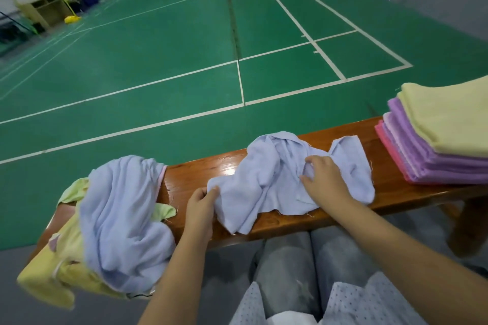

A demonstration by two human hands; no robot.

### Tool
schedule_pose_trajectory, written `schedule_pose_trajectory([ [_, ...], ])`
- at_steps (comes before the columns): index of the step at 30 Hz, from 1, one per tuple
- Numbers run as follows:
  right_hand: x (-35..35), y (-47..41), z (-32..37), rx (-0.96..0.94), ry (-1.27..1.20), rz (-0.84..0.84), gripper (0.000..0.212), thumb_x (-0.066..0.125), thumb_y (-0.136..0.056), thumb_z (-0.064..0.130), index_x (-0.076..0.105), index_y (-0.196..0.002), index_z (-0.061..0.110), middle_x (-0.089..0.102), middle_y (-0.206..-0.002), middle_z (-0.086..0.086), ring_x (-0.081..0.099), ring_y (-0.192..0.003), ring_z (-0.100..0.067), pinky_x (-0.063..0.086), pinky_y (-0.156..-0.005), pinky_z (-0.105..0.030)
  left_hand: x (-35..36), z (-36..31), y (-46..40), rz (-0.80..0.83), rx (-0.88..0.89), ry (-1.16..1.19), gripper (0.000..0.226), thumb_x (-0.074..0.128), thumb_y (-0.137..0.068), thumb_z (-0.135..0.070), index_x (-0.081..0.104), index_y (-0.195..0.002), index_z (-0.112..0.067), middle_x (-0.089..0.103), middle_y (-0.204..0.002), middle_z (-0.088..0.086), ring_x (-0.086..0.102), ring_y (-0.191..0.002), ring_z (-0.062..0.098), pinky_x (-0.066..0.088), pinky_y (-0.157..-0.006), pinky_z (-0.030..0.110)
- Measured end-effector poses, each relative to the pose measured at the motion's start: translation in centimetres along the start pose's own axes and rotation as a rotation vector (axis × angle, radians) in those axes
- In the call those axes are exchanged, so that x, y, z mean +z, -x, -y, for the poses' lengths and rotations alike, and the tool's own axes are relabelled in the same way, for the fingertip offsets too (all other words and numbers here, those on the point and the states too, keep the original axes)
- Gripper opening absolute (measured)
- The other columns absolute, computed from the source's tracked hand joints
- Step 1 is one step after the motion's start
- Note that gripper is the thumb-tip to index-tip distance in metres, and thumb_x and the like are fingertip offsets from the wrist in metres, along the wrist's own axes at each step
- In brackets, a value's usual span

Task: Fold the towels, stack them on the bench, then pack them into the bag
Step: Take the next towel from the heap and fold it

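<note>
A crumpled pale blue towel (266,174) lies on the middle of the wooden bench (195,179). My left hand (202,202) pinches its left corner near the bench's front edge. My right hand (323,178) grips a bunch of the same towel near its middle. At the bench's right end stands a stack of folded towels (433,140), yellow on top, purple and pink below. A heap of unfolded towels (116,221), pale blue over yellow and green, hangs over the left end. No bag is in view.
Beyond the bench spreads a green court floor (158,60) with white lines. My legs in grey trousers (295,266) are close against the bench's front. A bench leg (470,229) stands at the lower right.
</note>
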State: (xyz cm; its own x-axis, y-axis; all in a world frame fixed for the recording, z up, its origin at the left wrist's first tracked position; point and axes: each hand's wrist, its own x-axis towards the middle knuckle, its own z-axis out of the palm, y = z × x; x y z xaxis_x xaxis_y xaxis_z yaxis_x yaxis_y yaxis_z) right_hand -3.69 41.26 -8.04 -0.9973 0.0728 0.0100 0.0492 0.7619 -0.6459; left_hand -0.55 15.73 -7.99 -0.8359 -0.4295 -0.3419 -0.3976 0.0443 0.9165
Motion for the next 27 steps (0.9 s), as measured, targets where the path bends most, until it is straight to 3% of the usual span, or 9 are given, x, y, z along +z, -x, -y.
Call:
schedule_pose_trajectory([
  [2,1.4,1.2,0.4,-0.080,0.123,0.053,0.039,0.060,-0.090,0.028,0.051,-0.126,0.015,0.049,-0.126,-0.010,0.048,-0.114,-0.026,0.041,-0.095,-0.032,-0.5,0.1,0.2,0.007,0.007,0.068,0.024,0.070,-0.081,-0.031,0.059,-0.090,-0.012,0.064,-0.094,0.010,0.057,-0.093,0.028,0.049,-0.081,0.043],
  [5,2.8,2.5,0.4,-0.134,0.282,0.023,0.039,0.058,-0.091,0.037,0.050,-0.126,0.021,0.045,-0.126,-0.004,0.045,-0.114,-0.020,0.041,-0.094,-0.027,-0.6,-0.1,0.5,0.001,0.020,0.135,0.044,0.077,-0.067,-0.033,0.057,-0.101,-0.012,0.063,-0.109,0.014,0.059,-0.106,0.033,0.050,-0.094,0.049],
  [7,3.0,2.6,0.1,-0.127,0.344,0.060,0.041,0.056,-0.091,0.041,0.050,-0.127,0.021,0.045,-0.127,-0.002,0.045,-0.114,-0.019,0.041,-0.094,-0.028,-0.3,-0.5,0.9,-0.009,0.050,0.168,0.040,0.078,-0.074,-0.024,0.055,-0.106,-0.018,0.061,-0.115,0.012,0.059,-0.109,0.031,0.049,-0.096,0.050],
  [11,2.5,2.0,-0.2,-0.145,0.400,0.166,0.038,0.054,-0.093,0.037,0.051,-0.127,0.019,0.045,-0.130,-0.003,0.045,-0.116,-0.020,0.041,-0.094,-0.029,0.4,-1.3,2.0,0.043,0.085,0.253,0.023,0.070,-0.085,-0.014,0.062,-0.105,-0.020,0.064,-0.115,0.008,0.059,-0.109,0.024,0.050,-0.083,0.033],
  [15,2.4,1.9,-0.7,-0.164,0.368,0.140,0.027,0.050,-0.097,0.022,0.057,-0.123,0.018,0.049,-0.127,-0.002,0.049,-0.111,-0.019,0.043,-0.089,-0.027,1.2,-2.4,4.2,0.101,0.080,0.224,0.013,0.065,-0.090,-0.013,0.071,-0.097,-0.021,0.071,-0.102,-0.002,0.064,-0.098,0.016,0.052,-0.075,0.028],
  [20,2.1,1.6,-0.5,-0.048,0.194,0.071,0.021,0.047,-0.098,0.025,0.065,-0.105,0.016,0.060,-0.109,-0.003,0.055,-0.089,-0.017,0.048,-0.078,-0.027,2.7,-2.4,5.9,0.165,0.122,0.089,0.017,0.059,-0.094,-0.016,0.072,-0.091,-0.027,0.072,-0.086,-0.017,0.066,-0.091,0.012,0.054,-0.071,0.025],
  [22,1.6,1.5,-0.5,-0.005,0.126,0.065,0.022,0.047,-0.098,0.025,0.064,-0.106,0.014,0.060,-0.107,-0.005,0.056,-0.088,-0.018,0.048,-0.078,-0.026,3.4,-2.3,6.2,0.186,0.146,0.049,0.016,0.060,-0.093,-0.014,0.071,-0.095,-0.026,0.072,-0.083,-0.013,0.065,-0.087,0.013,0.055,-0.070,0.023],
  [25,0.7,2.1,-0.7,0.022,0.050,-0.069,0.024,0.050,-0.097,0.026,0.064,-0.112,0.014,0.057,-0.111,-0.006,0.055,-0.099,-0.020,0.048,-0.083,-0.027,4.5,-2.4,6.6,0.206,0.182,0.019,0.023,0.063,-0.091,-0.014,0.062,-0.111,-0.026,0.066,-0.080,-0.002,0.063,-0.078,0.012,0.053,-0.070,0.022],
  [27,0.1,2.7,-0.6,0.009,-0.019,-0.141,0.023,0.050,-0.097,0.025,0.064,-0.112,0.014,0.060,-0.110,-0.005,0.055,-0.100,-0.018,0.048,-0.082,-0.025,5.5,-2.6,6.8,0.205,0.162,0.010,0.023,0.065,-0.090,-0.016,0.059,-0.112,-0.021,0.066,-0.084,0.001,0.064,-0.077,0.012,0.053,-0.070,0.022],
])
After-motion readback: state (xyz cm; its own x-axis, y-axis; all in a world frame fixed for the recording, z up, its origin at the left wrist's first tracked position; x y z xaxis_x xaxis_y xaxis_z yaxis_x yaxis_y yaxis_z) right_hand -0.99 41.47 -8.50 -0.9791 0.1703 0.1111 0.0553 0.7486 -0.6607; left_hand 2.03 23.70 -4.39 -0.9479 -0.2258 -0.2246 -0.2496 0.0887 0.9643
